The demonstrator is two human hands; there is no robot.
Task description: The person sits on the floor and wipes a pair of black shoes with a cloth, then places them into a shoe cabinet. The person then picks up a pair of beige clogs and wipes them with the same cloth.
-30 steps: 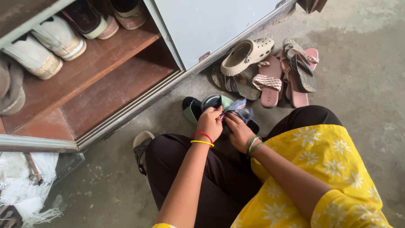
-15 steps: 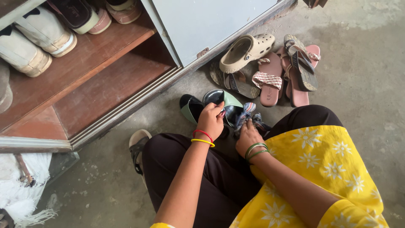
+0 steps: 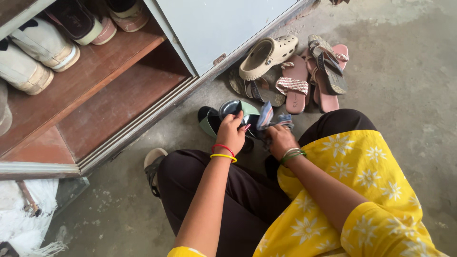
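Observation:
A pair of black and pale green shoes [image 3: 215, 121] lies on the concrete floor in front of my knees. My left hand [image 3: 231, 131] grips the nearer shoe [image 3: 242, 108] by its rim. My right hand [image 3: 281, 141] is closed on a crumpled striped cloth [image 3: 268, 119] pressed against that shoe. Both wrists wear thin bangles.
An open wooden shoe cabinet [image 3: 109, 90] stands at the left, with white shoes [image 3: 33, 52] on its upper shelf. A beige clog [image 3: 267, 53], pink sandals [image 3: 295, 85] and flip-flops [image 3: 328, 71] are heaped by the cabinet door. A sandal [image 3: 153, 166] lies beside my left knee, white cloth [image 3: 24, 214] at the bottom left.
My right hand drew the cloth back toward me, then up against the shoe again. My left hand kept its hold on the shoe. The view shifted slightly.

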